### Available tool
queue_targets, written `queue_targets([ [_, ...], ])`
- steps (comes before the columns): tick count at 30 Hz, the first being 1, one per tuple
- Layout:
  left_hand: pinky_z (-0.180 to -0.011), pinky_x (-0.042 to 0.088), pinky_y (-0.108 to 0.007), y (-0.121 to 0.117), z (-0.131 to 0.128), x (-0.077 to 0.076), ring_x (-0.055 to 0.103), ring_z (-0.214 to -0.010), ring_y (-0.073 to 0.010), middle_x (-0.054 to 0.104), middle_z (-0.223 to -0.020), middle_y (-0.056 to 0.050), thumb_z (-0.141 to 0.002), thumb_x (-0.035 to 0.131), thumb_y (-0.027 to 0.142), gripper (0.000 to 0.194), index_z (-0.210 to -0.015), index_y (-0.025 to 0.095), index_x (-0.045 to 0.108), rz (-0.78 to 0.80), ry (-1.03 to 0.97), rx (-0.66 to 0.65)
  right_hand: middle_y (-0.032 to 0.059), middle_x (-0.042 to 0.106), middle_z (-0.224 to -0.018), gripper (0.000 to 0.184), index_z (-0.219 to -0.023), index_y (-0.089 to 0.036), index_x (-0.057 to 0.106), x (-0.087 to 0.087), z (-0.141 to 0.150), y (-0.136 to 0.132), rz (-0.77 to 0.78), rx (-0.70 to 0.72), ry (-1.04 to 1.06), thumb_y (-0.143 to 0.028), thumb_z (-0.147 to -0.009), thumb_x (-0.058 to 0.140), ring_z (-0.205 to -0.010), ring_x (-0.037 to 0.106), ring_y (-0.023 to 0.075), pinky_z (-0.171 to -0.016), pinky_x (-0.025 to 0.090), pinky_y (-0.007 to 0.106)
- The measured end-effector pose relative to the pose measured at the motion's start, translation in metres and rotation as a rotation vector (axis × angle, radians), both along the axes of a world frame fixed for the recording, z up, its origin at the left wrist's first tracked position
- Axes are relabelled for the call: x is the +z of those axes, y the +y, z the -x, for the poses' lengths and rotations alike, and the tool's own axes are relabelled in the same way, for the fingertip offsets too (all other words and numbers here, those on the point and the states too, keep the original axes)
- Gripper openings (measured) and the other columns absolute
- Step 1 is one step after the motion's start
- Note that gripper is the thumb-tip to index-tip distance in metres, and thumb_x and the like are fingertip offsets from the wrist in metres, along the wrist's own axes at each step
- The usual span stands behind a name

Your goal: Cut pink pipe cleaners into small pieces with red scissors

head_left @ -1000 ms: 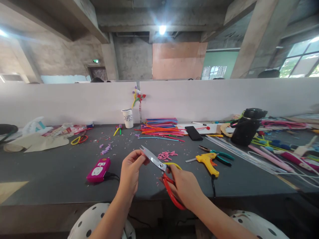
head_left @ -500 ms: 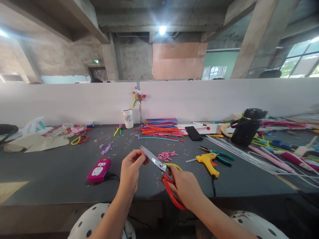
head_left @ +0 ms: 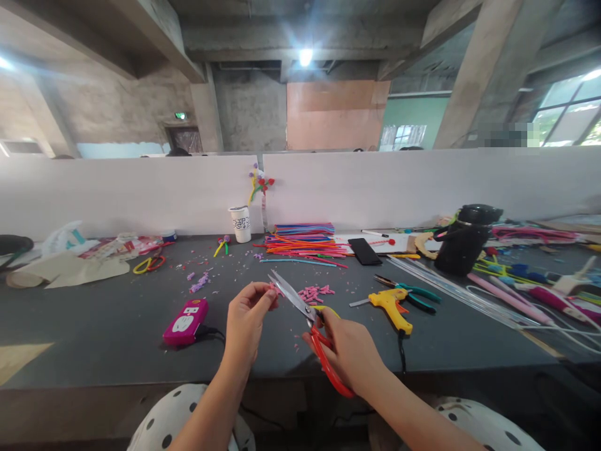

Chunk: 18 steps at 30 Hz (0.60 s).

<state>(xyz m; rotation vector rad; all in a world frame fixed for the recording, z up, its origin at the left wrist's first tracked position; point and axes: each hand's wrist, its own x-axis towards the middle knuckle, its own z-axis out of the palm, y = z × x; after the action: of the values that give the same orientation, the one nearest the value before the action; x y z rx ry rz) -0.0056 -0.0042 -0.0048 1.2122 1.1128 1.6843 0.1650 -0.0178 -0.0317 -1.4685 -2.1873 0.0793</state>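
My right hand [head_left: 345,344] grips scissors [head_left: 293,297] with one red and one yellow handle; the blades point up and left and are slightly parted. My left hand [head_left: 248,313] is closed in a pinch on a small pink piece of pipe cleaner [head_left: 275,288], right beside the blade tips. Just behind the blades lies a pile of short pink pieces [head_left: 317,293] on the dark table [head_left: 141,376]. A few lilac pieces [head_left: 200,283] lie farther left.
A magenta device [head_left: 186,322] with a cable sits left of my hands. On the right are a yellow glue gun [head_left: 392,307], pliers [head_left: 422,299] and a black jug [head_left: 469,238]. Bundled pipe cleaners [head_left: 303,241], a phone [head_left: 365,252] and a white cup [head_left: 241,224] stand or lie at the back.
The scissors have shifted slightly right and their blades have come a little apart. The pink piece in my left fingers now shows more clearly. My left hand stays nearly in place.
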Motion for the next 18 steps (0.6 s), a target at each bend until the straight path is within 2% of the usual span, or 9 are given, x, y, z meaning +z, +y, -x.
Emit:
queue_targets([
  [4,-0.056,0.040,-0.022,0.005,0.003,-0.006,0.051,-0.054,-0.0113,0.054,-0.055,0.003,-0.067,0.056,0.028,0.013,-0.067,0.016,0.058,0.077,0.234,-0.060,-0.0007,0.059,-0.061,0.026,-0.077,-0.022,0.045,0.005,-0.006,0.004,0.049,-0.051,0.130,-0.047,-0.082,0.038,-0.057,0.055,0.0166,-0.050,0.028,0.023],
  [7,-0.054,0.039,-0.023,0.015,0.005,-0.019,0.050,-0.053,-0.0122,0.051,-0.052,0.003,-0.069,0.051,0.029,0.014,-0.064,0.017,0.057,0.123,0.526,-0.124,-0.0008,0.056,-0.059,0.026,-0.071,-0.023,0.044,0.012,-0.015,0.011,0.055,-0.146,0.155,-0.047,-0.080,0.040,-0.055,0.053,0.0162,-0.049,0.026,0.023],
  [8,-0.053,0.038,-0.023,0.020,0.004,-0.024,0.049,-0.051,-0.0125,0.051,-0.050,0.003,-0.068,0.051,0.027,0.013,-0.063,0.017,0.057,0.136,0.569,-0.134,-0.0007,0.056,-0.059,0.025,-0.070,-0.023,0.044,0.014,-0.019,0.013,0.055,-0.169,0.158,-0.046,-0.079,0.040,-0.055,0.053,0.0161,-0.048,0.026,0.023],
  [13,-0.048,0.032,-0.022,0.048,-0.015,-0.048,0.045,-0.047,-0.0117,0.048,-0.045,0.004,-0.063,0.053,0.021,0.010,-0.056,0.017,0.058,0.153,0.685,-0.126,0.0009,0.058,-0.061,0.024,-0.070,-0.022,0.048,0.018,-0.030,0.023,0.056,-0.232,0.197,-0.043,-0.079,0.041,-0.057,0.053,0.0163,-0.049,0.025,0.023],
  [16,-0.049,0.032,-0.022,0.065,-0.029,-0.056,0.047,-0.048,-0.0119,0.050,-0.046,0.003,-0.064,0.052,0.021,0.012,-0.054,0.017,0.059,0.159,0.719,-0.118,0.0017,0.058,-0.059,0.027,-0.071,-0.021,0.050,0.019,-0.033,0.024,0.054,-0.251,0.217,-0.047,-0.078,0.043,-0.056,0.053,0.0165,-0.048,0.025,0.023],
  [18,-0.050,0.033,-0.022,0.072,-0.033,-0.058,0.049,-0.050,-0.0128,0.052,-0.048,0.002,-0.066,0.051,0.023,0.013,-0.060,0.017,0.061,0.159,0.727,-0.096,0.0020,0.058,-0.058,0.028,-0.071,-0.021,0.050,0.019,-0.036,0.024,0.048,-0.256,0.232,-0.047,-0.077,0.044,-0.056,0.053,0.0166,-0.049,0.025,0.023],
])
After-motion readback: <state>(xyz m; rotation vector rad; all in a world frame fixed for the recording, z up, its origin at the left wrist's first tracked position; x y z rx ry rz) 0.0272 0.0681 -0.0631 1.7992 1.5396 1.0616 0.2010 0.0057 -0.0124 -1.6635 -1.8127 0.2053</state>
